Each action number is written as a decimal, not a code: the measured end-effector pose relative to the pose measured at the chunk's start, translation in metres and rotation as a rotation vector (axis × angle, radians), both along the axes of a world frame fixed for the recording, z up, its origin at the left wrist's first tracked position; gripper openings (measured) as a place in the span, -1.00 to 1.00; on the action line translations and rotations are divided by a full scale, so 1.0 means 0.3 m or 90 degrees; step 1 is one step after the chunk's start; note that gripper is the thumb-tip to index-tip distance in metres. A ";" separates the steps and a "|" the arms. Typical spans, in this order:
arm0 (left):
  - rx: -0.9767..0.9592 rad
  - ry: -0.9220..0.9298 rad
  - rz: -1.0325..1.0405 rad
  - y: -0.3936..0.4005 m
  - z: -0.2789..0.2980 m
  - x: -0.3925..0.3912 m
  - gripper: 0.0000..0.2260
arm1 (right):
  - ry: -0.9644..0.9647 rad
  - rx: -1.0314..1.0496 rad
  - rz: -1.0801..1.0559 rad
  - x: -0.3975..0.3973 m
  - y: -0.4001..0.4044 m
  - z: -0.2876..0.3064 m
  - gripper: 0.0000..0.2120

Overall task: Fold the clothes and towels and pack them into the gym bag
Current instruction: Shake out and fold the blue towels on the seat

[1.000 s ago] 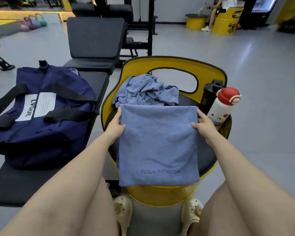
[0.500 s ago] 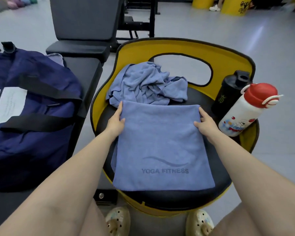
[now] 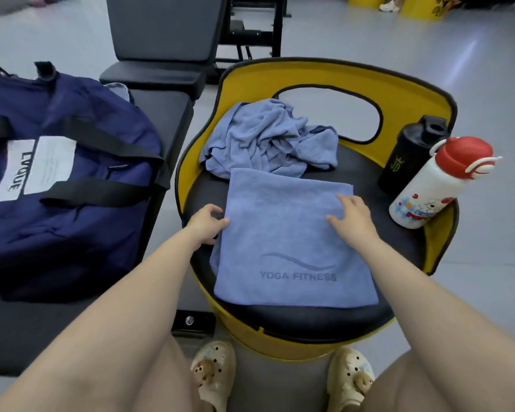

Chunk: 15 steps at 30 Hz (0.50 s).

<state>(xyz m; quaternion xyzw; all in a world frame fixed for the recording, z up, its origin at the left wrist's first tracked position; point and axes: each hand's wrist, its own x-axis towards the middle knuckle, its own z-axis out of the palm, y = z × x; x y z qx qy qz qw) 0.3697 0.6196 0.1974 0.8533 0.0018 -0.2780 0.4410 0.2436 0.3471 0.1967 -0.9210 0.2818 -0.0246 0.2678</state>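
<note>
A folded blue towel (image 3: pixel 286 248) printed "YOGA FITNESS" lies flat on the black round seat (image 3: pixel 399 251) of a yellow chair. My left hand (image 3: pixel 207 223) is at the towel's left edge, thumb on top and fingers curled beside it, pinching the edge. My right hand (image 3: pixel 353 217) rests flat on the towel near its far right corner, fingers spread. Behind the towel sits a crumpled blue garment (image 3: pixel 265 138). The navy gym bag (image 3: pixel 72 179) with black straps lies on a black bench to the left; whether it is unzipped does not show.
A black shaker bottle (image 3: pixel 411 156) and a white bottle with a red cap (image 3: pixel 437 185) stand on the seat's right side. The black bench (image 3: pixel 164 111) runs along the left. My knees and beige clogs (image 3: pixel 214 379) are below, grey floor around.
Both hands slid from the towel's far corners toward me. The right hand came in from the edge onto the towel's top. The camera tilted down and closer.
</note>
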 end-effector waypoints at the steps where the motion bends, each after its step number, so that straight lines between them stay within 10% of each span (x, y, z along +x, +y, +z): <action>1: 0.011 -0.005 -0.010 0.009 0.009 -0.020 -0.62 | 0.004 -0.016 0.047 -0.012 0.026 0.005 -0.45; 15: -0.098 0.063 0.119 0.129 -0.031 -0.297 -0.79 | 0.021 -0.072 0.368 -0.229 0.432 -0.007 -0.44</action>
